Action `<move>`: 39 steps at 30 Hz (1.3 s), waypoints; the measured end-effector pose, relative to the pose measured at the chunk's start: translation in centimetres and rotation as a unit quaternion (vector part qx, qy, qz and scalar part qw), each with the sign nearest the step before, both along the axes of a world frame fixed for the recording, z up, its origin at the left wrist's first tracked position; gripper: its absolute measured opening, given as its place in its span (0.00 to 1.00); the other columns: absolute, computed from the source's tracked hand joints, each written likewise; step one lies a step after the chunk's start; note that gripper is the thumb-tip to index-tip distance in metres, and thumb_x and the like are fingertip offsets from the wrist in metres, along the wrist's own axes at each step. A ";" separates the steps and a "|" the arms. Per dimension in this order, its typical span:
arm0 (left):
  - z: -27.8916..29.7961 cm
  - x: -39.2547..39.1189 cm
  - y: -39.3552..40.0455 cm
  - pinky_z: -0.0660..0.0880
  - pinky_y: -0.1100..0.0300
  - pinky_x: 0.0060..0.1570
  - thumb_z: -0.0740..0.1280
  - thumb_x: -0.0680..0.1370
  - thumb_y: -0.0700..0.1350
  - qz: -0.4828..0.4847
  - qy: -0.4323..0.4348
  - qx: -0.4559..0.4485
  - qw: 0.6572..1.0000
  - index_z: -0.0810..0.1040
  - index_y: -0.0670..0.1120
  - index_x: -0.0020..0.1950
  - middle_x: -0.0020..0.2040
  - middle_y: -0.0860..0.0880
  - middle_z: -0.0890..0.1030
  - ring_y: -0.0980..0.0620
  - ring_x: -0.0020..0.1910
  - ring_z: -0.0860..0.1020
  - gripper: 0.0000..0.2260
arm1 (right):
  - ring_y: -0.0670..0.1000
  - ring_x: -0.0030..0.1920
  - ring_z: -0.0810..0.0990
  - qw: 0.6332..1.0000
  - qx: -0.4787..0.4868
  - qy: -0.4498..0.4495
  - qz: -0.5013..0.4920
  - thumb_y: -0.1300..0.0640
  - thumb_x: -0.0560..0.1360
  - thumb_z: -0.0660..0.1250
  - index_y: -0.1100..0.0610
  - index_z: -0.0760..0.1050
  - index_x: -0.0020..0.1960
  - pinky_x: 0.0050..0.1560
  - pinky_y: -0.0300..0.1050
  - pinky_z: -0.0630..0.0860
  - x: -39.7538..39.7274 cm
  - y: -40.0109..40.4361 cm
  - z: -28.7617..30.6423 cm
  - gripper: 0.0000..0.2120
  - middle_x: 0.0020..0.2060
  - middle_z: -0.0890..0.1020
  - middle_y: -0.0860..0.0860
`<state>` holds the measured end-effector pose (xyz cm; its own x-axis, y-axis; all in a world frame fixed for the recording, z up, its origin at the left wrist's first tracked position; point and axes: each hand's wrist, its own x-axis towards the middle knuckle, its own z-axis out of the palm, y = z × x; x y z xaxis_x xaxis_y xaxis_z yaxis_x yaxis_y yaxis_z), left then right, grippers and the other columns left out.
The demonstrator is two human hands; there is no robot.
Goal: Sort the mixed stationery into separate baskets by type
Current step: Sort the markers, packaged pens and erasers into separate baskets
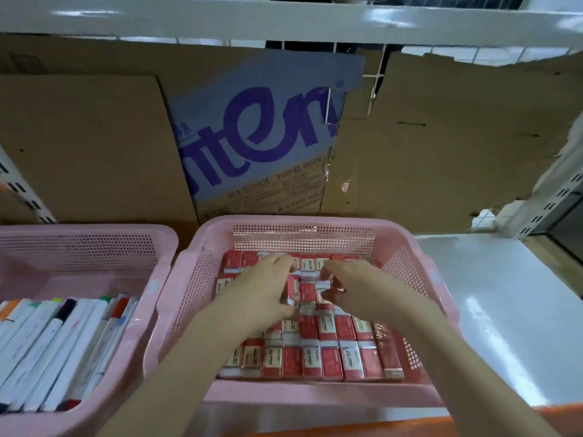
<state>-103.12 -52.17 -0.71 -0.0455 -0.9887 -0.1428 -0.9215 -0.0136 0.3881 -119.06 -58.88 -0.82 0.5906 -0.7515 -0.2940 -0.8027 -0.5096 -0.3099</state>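
Cardboard [441, 146] backs the shelf. Both hands, left [262, 291] and right [356, 287], pinch erasers [331, 357] inside the basket [315, 394]. Nudging could topple neighbouring rows.

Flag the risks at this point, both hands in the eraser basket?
1. The left hand and right hand work close together over the middle erasers; a sideways nudge could knock the tidy rows askew.
2. The hands hide the erasers beneath them, so a loose grip or a tilted piece could go unnoticed.
3. The eraser basket stands right against the marker basket; a dropped eraser could land among the markers and mix the types.
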 end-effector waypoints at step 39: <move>1.6 9.9 9.2 0.69 0.59 0.51 0.62 0.79 0.50 0.060 -0.043 -0.228 0.971 0.75 0.49 0.53 0.48 0.55 0.73 0.52 0.52 0.73 0.08 | 0.54 0.59 0.76 0.989 -0.025 0.143 -0.026 0.64 0.77 0.56 0.56 0.73 0.64 0.52 0.45 0.73 5.5 4.8 -0.2 0.18 0.61 0.77 0.53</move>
